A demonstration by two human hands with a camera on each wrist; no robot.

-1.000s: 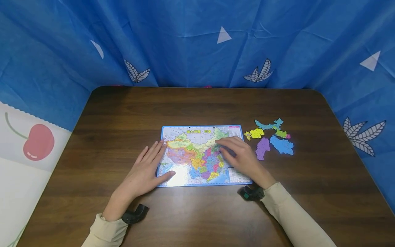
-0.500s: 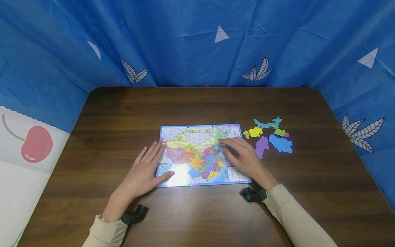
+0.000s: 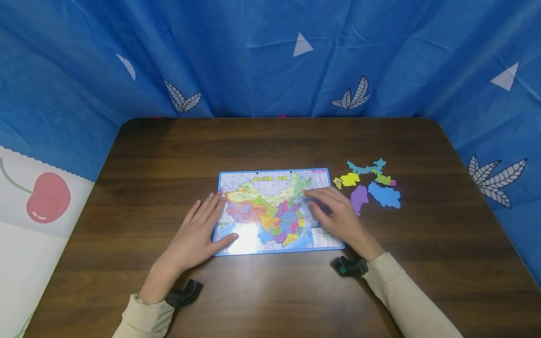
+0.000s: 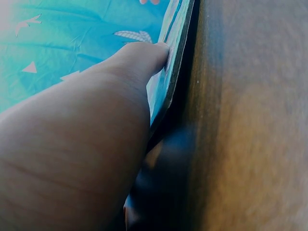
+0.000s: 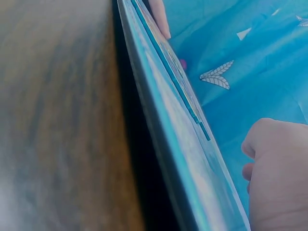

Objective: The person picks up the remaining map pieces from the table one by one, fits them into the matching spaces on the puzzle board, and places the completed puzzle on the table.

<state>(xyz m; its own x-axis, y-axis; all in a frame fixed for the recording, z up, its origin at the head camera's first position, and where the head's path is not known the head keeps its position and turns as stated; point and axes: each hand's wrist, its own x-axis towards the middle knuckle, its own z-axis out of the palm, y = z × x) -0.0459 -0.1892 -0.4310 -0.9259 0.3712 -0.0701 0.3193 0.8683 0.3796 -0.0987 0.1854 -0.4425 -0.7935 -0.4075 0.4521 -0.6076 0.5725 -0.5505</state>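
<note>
A blue-edged map puzzle board (image 3: 274,188) lies on the table, its map filled with coloured pieces. My left hand (image 3: 198,234) rests across the board's left edge, fingers straight and thumb apart on the lower left part. In the left wrist view, the thumb (image 4: 151,55) lies against the board's face. My right hand (image 3: 340,216) hovers over the board's right side, with its fingers bent loosely. Its index fingertip is by the pale green upper right part of the map. Thumb and index finger are apart, and nothing shows between them.
Right of the board lie several loose puzzle pieces: a teal piece (image 3: 365,168), a yellow piece (image 3: 350,179), a green piece (image 3: 383,179), a purple piece (image 3: 359,199) and a blue piece (image 3: 384,195). A blue curtain (image 3: 253,61) hangs behind the brown table (image 3: 270,291).
My right hand has shifted slightly right over the board, away from the middle of the map. The left hand stays in place. The loose pieces have not been moved.
</note>
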